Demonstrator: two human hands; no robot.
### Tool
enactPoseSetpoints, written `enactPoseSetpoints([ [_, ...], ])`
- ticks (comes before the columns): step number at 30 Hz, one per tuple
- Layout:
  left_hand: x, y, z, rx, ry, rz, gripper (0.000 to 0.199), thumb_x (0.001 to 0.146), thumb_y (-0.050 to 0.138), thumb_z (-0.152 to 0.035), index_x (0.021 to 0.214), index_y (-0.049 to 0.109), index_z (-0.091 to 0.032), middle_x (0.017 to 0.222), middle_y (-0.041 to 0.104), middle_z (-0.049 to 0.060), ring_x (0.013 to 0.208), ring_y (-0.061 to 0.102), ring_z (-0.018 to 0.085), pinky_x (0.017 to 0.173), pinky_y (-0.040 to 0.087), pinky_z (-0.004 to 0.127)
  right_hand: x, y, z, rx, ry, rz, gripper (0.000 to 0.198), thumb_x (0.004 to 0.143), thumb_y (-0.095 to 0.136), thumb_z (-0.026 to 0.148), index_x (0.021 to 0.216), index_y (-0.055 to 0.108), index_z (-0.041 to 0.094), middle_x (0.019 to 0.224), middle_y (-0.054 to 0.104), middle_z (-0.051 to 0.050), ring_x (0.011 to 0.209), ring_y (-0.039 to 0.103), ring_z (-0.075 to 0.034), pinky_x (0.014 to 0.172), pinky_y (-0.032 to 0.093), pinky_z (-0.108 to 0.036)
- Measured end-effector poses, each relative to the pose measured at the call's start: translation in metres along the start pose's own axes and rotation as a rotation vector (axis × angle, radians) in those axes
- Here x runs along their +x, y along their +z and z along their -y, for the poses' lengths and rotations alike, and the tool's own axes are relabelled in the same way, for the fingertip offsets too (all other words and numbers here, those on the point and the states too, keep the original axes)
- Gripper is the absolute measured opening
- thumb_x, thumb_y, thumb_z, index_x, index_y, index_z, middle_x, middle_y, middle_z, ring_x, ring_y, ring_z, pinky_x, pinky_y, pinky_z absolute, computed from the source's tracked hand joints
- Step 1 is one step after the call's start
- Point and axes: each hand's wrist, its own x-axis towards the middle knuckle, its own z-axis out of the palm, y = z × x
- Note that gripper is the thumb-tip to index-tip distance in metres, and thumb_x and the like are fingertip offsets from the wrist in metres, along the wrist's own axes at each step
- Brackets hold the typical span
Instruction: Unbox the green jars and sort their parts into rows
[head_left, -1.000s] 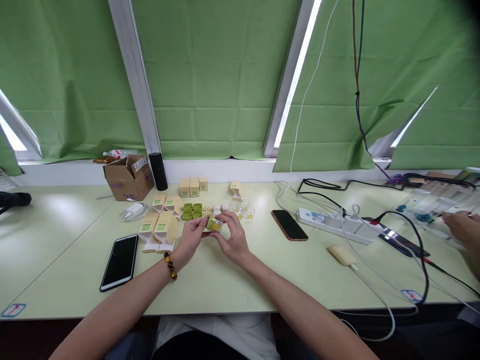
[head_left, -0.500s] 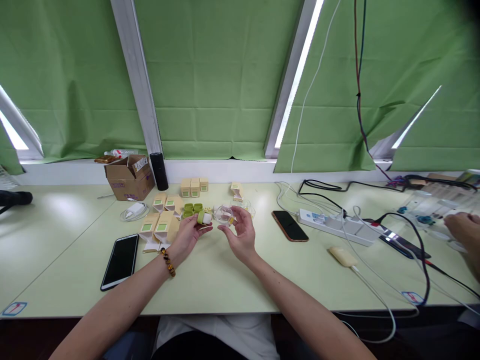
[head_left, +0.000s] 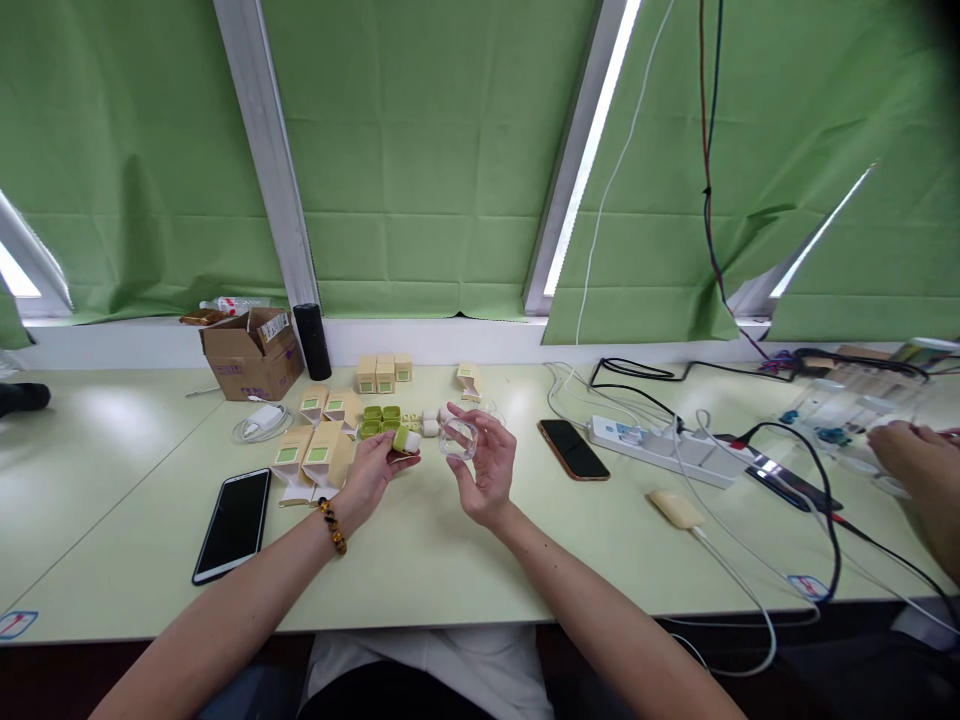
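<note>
My left hand (head_left: 376, 470) is closed on a small green-and-white block (head_left: 406, 440), which looks like a charger plug. A clear, round coil-like piece (head_left: 458, 438) is pinched between the thumb and fingers of my right hand (head_left: 486, 462); its exact kind is unclear. Just beyond my hands lie several small green square cups (head_left: 380, 421) and small white blocks (head_left: 430, 422). Opened tan cartons (head_left: 327, 455) with green labels stand to the left of my left hand.
Closed tan boxes (head_left: 385, 374) stand at the back. On the left are a cardboard box (head_left: 251, 358), black cylinder (head_left: 312, 342) and phone (head_left: 234, 523). To the right lie another phone (head_left: 574, 449), a power strip (head_left: 664, 452) with cables, and another person's hand (head_left: 911, 460).
My right hand has turned up and drawn slightly away from my left, with the clear round piece in it. White blocks behind it now show. The view has shifted slightly.
</note>
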Motion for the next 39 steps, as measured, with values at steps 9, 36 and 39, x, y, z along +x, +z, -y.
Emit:
enactPoseSetpoints([
  [9, -0.002, 0.001, -0.003, -0.013, 0.002, -0.038, 0.018, 0.1, 0.062, -0.026, 0.096, 0.072, -0.011, 0.103, 0.077, 0.015, 0.084, 0.074, 0.018, 0.085, 0.066, 0.038, 0.016, -0.005, 0.0, 0.459, 0.535, -0.111, 0.035, 0.094, 0.069, 0.057, 0.105, 0.055, 0.027, 0.101, 0.074, -0.004, 0.096, 0.08, -0.028, 0.092, 0.064, -0.051],
  [36, -0.001, 0.001, -0.004, 0.029, 0.018, -0.076, 0.02, 0.1, 0.063, -0.028, 0.092, 0.071, -0.012, 0.095, 0.077, 0.011, 0.084, 0.075, 0.018, 0.088, 0.066, 0.04, 0.057, -0.095, 0.004, -1.19, 0.648, 0.359, 0.025, 0.089, 0.077, 0.03, 0.107, 0.074, 0.014, 0.123, 0.064, -0.014, 0.101, 0.07, -0.023, 0.092, 0.053, -0.034],
  [39, -0.001, 0.0, -0.004, 0.031, 0.022, -0.073, 0.02, 0.1, 0.063, -0.029, 0.093, 0.07, -0.011, 0.096, 0.077, 0.012, 0.083, 0.075, 0.018, 0.088, 0.066, 0.041, 0.056, -0.096, 0.003, -1.412, 0.763, 0.504, 0.024, 0.09, 0.076, 0.03, 0.107, 0.073, 0.014, 0.123, 0.065, -0.016, 0.104, 0.071, -0.028, 0.084, 0.052, -0.034],
])
